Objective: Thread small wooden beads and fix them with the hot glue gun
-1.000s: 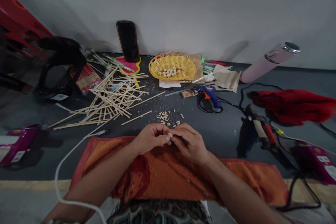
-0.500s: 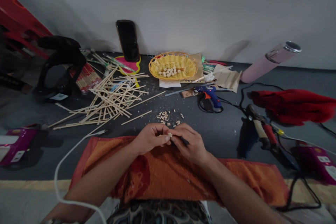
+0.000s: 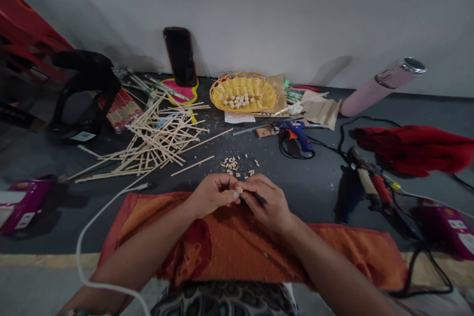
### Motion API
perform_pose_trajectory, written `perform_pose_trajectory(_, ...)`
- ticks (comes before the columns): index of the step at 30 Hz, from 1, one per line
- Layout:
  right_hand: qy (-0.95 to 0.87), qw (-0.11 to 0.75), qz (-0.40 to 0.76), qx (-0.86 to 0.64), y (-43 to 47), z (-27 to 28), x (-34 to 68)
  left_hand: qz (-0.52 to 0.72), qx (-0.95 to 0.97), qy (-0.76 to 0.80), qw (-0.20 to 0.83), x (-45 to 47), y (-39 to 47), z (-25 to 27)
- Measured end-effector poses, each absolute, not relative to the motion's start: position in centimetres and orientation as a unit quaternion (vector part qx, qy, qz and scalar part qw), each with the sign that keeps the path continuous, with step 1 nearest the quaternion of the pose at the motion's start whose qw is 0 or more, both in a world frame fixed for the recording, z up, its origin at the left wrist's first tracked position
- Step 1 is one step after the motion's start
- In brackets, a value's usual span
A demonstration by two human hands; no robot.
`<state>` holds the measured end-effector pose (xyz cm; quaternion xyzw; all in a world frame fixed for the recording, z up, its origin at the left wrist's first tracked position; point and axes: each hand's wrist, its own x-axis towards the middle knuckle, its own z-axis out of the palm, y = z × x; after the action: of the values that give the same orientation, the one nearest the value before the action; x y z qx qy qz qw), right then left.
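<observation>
Between my fingertips is a small cluster of short wooden stick pieces (image 3: 240, 190). My left hand (image 3: 213, 194) pinches it from the left, thumb and finger closed on it. From the other side my right hand (image 3: 267, 201) grips the same cluster, and its underside is hidden by the fingers. Just beyond the hands, loose cut stick pieces (image 3: 230, 164) lie scattered on the dark table. A yellow woven basket (image 3: 218, 90) farther back holds several similar clusters. An orange towel (image 3: 237, 256) spreads under my wrists.
Long wooden sticks (image 3: 155, 140) are heaped at left. A blue glue gun (image 3: 301, 137) with a cord lies right of centre. Pliers (image 3: 365, 177), a red cloth (image 3: 414, 150) and a pink flask (image 3: 377, 89) are at right. A phone (image 3: 180, 57) leans on the wall. A white cable (image 3: 83, 237) crosses my left forearm.
Almost nothing differs. Both hands stay in the same place with the small stick cluster between their fingertips.
</observation>
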<state>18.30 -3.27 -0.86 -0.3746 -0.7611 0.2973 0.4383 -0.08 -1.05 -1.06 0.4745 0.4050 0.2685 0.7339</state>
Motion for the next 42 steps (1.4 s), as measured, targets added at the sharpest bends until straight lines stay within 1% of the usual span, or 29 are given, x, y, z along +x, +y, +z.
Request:
perform_pose_trajectory(10,-0.747,0.469,0.272,-0.385,-3.19,-0.91,18.47,0.286,0.427,0.395,0.762,0.25,-1.13,-0.83)
perform_pose_trajectory(18,-0.768,0.436,0.276,-0.378,-3.11,-1.03,18.61,0.268,0.477,0.415,0.727,0.07,-0.93,-0.29)
perform_pose_trajectory(27,-0.769,0.450,0.265,-0.370,-3.14,-0.70,18.44,0.263,0.484,0.396,0.734,0.03,-1.05,-0.31)
perform_pose_trajectory(33,-0.758,0.463,0.267,-0.375,-3.19,-0.81,18.48,0.268,0.455,0.399,0.749,0.10,-1.02,-0.57)
perform_pose_trajectory(42,-0.774,0.435,0.303,-0.346,-3.09,-0.67,18.82,0.264,0.451,0.389,0.758,-0.17,-0.91,-0.51)
